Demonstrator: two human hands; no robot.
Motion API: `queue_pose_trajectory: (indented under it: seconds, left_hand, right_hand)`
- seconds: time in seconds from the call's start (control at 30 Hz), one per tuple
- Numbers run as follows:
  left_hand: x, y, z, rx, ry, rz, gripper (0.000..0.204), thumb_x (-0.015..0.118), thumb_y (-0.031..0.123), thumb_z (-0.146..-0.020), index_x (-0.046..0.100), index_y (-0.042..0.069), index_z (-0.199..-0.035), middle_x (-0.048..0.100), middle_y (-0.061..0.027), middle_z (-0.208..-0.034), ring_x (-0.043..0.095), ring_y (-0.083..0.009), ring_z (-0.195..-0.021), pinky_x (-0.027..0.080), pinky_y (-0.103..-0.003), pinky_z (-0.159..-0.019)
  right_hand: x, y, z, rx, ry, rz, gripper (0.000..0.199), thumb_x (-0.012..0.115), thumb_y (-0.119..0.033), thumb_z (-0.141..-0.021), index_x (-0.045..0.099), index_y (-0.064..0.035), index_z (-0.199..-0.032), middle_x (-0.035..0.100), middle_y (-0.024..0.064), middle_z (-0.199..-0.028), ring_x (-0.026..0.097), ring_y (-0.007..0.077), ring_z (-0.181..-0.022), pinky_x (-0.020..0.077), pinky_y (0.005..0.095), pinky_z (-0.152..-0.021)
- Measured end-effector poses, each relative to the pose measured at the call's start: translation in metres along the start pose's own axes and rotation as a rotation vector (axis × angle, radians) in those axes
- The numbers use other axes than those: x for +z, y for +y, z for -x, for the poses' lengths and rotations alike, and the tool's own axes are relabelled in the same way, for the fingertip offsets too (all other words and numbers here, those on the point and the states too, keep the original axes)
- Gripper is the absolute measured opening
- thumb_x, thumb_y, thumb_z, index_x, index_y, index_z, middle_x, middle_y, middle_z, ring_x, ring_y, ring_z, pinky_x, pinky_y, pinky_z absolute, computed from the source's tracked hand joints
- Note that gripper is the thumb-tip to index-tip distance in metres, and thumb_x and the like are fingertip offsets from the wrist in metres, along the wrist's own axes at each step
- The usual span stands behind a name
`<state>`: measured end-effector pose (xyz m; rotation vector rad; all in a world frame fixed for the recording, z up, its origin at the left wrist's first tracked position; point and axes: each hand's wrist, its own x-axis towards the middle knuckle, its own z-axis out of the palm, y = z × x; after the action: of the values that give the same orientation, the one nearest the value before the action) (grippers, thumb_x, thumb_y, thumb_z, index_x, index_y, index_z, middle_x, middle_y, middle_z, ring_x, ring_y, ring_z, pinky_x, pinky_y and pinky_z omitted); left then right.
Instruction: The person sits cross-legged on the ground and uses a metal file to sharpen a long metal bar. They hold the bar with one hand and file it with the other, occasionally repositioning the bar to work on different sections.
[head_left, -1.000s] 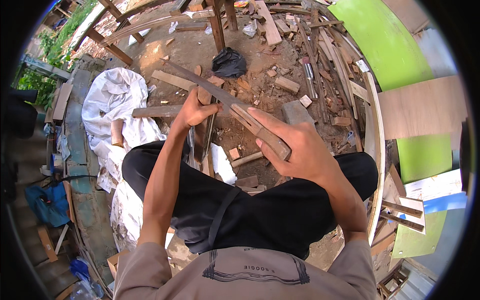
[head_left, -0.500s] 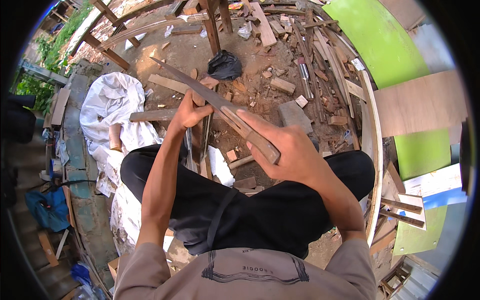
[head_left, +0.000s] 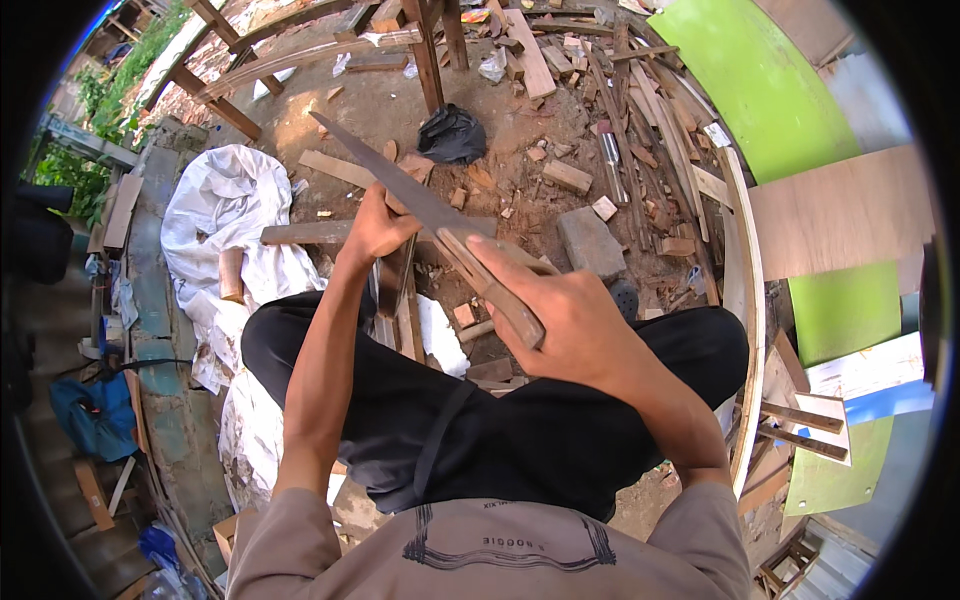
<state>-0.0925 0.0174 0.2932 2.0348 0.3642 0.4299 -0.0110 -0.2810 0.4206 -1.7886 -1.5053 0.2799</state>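
The only lettering we can spot is on the brownish-grey shirt (head_left: 500, 585): small dark print (head_left: 515, 541) across the chest, inside a scratchy black border (head_left: 430, 553). There's some marking on the white sheet (head_left: 865, 368) too, but we can't make it out, sorry.

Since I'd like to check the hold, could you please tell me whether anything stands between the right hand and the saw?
Nothing visible does: the right hand has its grip closed around the wooden handle of the saw. The left hand holds a piece of wood close to the blade.
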Motion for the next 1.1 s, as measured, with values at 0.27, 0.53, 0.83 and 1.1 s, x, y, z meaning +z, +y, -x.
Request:
queue_pose_trajectory:
  seconds: [0.27,0.53,0.83,1.1]
  left_hand:
    - [-0.003,0.007,0.005,0.071,-0.05,-0.062,0.04,0.078,0.014,-0.073,0.066,-0.003,-0.107,0.071,-0.0128,-0.094,0.066,-0.0189,-0.088,0.053,-0.036,-0.083]
    - [-0.006,0.04,0.004,0.054,-0.05,0.222,0.037,0.066,0.001,-0.074,0.061,-0.001,-0.11,0.066,-0.0053,-0.091,0.061,-0.0139,-0.084,0.051,-0.031,-0.079]
    - [-0.004,0.075,0.032,0.328,0.109,0.003,0.027,0.065,0.002,-0.068,0.061,0.0,-0.095,0.061,-0.0077,-0.086,0.059,-0.0176,-0.08,0.049,-0.032,-0.074]
    - [-0.012,0.075,0.034,0.465,0.403,-0.352,0.051,0.078,0.01,-0.066,0.057,-0.001,-0.112,0.066,-0.0129,-0.086,0.068,-0.0271,-0.075,0.054,-0.034,-0.071]
  right_hand:
    - [0.012,0.01,0.003,-0.041,0.05,-0.004,0.066,0.069,-0.009,-0.085,0.049,-0.0046,-0.147,0.071,0.0246,-0.102,0.069,0.0381,-0.069,0.0561,0.0421,-0.063]
    - [0.014,0.014,0.006,-0.049,0.124,0.029,0.064,0.069,-0.012,-0.085,0.05,-0.0038,-0.145,0.071,0.0246,-0.091,0.068,0.0393,-0.066,0.0553,0.0428,-0.061]
    - [-0.002,0.051,0.007,-0.054,0.4,0.086,0.052,0.07,-0.006,-0.085,0.06,-0.0003,-0.136,0.072,0.0238,-0.096,0.071,0.0364,-0.067,0.0566,0.0385,-0.064]
    - [0.002,0.026,0.02,-0.225,0.364,0.085,0.059,0.073,0.002,-0.078,0.057,0.0117,-0.134,0.068,0.0156,-0.072,0.062,0.0224,-0.051,0.0474,0.0312,-0.051]
